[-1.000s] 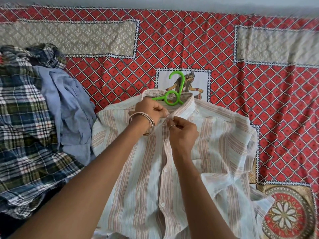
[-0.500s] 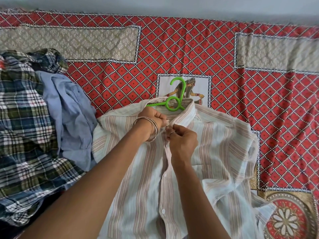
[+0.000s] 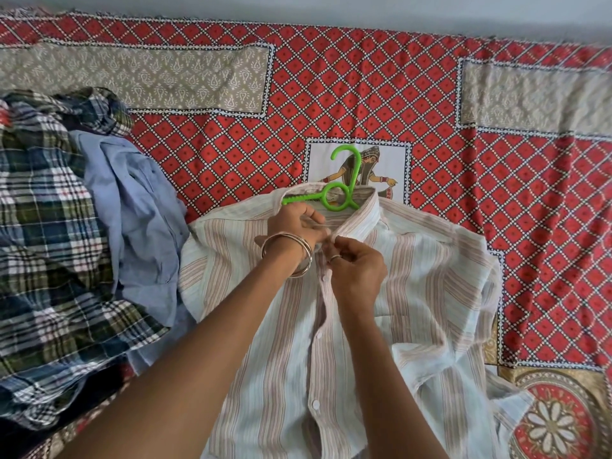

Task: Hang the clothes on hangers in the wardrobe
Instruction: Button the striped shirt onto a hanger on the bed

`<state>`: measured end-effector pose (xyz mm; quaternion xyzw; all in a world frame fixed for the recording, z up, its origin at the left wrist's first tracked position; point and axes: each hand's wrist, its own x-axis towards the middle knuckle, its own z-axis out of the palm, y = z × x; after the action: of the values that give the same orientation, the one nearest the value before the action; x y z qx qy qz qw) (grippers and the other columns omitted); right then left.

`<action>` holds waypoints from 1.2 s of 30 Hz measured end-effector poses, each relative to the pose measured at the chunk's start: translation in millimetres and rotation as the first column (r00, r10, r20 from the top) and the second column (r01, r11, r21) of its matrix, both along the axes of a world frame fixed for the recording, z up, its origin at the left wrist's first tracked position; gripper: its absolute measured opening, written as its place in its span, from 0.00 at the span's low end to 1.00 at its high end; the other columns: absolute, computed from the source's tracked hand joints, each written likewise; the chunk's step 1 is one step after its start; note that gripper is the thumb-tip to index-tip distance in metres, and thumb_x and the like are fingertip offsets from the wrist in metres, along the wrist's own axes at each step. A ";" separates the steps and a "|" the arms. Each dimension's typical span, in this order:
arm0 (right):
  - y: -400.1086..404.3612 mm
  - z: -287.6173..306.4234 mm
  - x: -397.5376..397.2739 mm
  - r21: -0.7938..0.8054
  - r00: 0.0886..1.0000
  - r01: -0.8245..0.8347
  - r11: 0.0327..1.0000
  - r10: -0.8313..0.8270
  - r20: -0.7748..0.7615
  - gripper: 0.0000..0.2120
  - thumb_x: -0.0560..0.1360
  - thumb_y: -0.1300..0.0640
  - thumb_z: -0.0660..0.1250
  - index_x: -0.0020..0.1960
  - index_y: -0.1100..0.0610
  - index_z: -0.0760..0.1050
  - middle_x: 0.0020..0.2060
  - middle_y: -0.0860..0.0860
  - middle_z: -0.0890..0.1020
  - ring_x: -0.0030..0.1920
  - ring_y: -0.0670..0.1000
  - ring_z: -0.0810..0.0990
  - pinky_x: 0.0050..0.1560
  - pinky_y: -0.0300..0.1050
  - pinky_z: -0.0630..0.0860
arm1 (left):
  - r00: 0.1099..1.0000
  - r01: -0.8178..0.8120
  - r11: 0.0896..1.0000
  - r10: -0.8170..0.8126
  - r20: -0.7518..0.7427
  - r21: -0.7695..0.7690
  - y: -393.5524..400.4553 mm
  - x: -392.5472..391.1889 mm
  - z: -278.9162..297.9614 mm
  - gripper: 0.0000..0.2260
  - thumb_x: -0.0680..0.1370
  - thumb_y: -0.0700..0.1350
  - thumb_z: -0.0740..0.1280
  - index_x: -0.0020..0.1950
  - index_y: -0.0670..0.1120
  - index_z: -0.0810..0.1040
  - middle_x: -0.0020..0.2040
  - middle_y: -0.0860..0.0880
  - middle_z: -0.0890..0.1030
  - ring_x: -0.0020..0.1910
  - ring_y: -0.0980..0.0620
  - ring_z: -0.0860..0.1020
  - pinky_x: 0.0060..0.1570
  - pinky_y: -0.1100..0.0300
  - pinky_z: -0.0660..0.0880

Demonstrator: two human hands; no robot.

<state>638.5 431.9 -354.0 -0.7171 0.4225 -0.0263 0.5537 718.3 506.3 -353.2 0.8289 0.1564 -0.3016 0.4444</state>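
Note:
A white shirt with tan stripes (image 3: 427, 293) lies front-up on the bed. A green plastic hanger (image 3: 334, 197) sits inside it, its hook sticking out past the collar. My left hand (image 3: 294, 223), with metal bangles on the wrist, pinches the left side of the placket just under the collar. My right hand (image 3: 357, 266), wearing a ring, pinches the right side of the placket at the top button. Both hands meet at the shirt's neck. Lower buttons down the front are fastened.
A plaid shirt (image 3: 43, 260) and a light blue shirt (image 3: 139, 220) lie heaped on the left. A red patterned bedsheet (image 3: 331, 94) covers the bed. A pale wall runs along the far edge.
Both hands stayed at the shirt's neck, shifting slightly as the fingers work the top of the placket. The hanger and shirt lie as before.

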 end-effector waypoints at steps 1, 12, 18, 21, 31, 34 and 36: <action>-1.8 0.7 1.6 -0.125 0.996 -0.089 0.988 0.089 -0.005 0.03 0.72 0.61 0.73 0.39 0.57 0.84 0.27 0.50 0.81 0.29 0.48 0.78 0.35 0.39 0.73 | 1.000 0.012 1.000 -0.012 -0.009 -0.003 -0.9 1.7 1.1 0.12 0.62 0.41 0.80 0.32 0.53 0.78 0.38 0.52 0.84 0.42 0.49 0.82 0.55 0.47 0.76; -20.5 -13.6 7.6 0.068 0.982 -0.181 0.981 0.176 0.075 0.11 0.75 0.54 0.64 0.49 0.57 0.84 0.36 0.51 0.85 0.40 0.53 0.85 0.44 0.56 0.82 | 0.990 0.129 0.991 -0.130 -0.057 -0.022 2.4 20.2 14.1 0.12 0.66 0.42 0.79 0.44 0.50 0.81 0.44 0.45 0.83 0.48 0.47 0.82 0.52 0.57 0.78; -23.6 -3.1 9.7 0.465 0.994 -0.001 0.885 -0.050 0.098 0.06 0.77 0.67 0.66 0.46 0.69 0.80 0.37 0.63 0.83 0.37 0.57 0.84 0.39 0.47 0.82 | 0.979 0.167 0.985 -0.170 -0.111 -0.039 2.0 24.3 12.7 0.11 0.66 0.37 0.78 0.39 0.48 0.78 0.46 0.42 0.83 0.49 0.43 0.82 0.55 0.50 0.78; -27.1 -4.0 9.9 0.451 0.993 -0.010 0.893 -0.044 0.109 0.06 0.75 0.67 0.69 0.47 0.71 0.80 0.37 0.64 0.83 0.36 0.58 0.83 0.36 0.47 0.82 | 0.970 0.199 0.980 -0.200 -0.136 -0.016 1.5 25.5 12.5 0.11 0.67 0.37 0.78 0.37 0.46 0.77 0.39 0.47 0.82 0.46 0.46 0.82 0.54 0.53 0.78; -17.4 -9.7 3.3 0.410 0.980 0.056 0.910 -0.128 0.150 0.05 0.71 0.67 0.73 0.45 0.69 0.80 0.33 0.56 0.80 0.33 0.52 0.78 0.34 0.42 0.78 | 0.967 0.204 0.977 -0.191 -0.168 0.060 -18.2 28.5 20.0 0.06 0.74 0.37 0.71 0.39 0.43 0.75 0.32 0.52 0.73 0.37 0.53 0.74 0.43 0.61 0.75; -9.1 -13.1 4.0 0.342 0.987 0.085 0.936 -0.125 0.098 0.04 0.70 0.66 0.74 0.41 0.64 0.80 0.31 0.54 0.80 0.30 0.49 0.77 0.31 0.41 0.76 | 0.971 0.228 0.966 -0.217 -0.100 0.120 -15.2 20.1 17.9 0.06 0.74 0.39 0.71 0.50 0.41 0.81 0.40 0.48 0.80 0.45 0.51 0.78 0.48 0.61 0.75; -3.4 -16.5 4.0 0.247 0.992 0.083 0.966 -0.103 0.070 0.06 0.69 0.66 0.75 0.39 0.59 0.79 0.30 0.51 0.80 0.29 0.48 0.76 0.33 0.44 0.75 | 0.969 0.242 0.960 -0.234 -0.073 0.140 -12.0 13.6 15.2 0.07 0.73 0.41 0.72 0.50 0.43 0.81 0.48 0.45 0.82 0.49 0.48 0.80 0.51 0.60 0.76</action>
<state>642.4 428.5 -370.5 -0.6215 0.4326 -0.0297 0.6525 731.9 494.3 -338.1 0.8637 0.0897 -0.3634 0.3375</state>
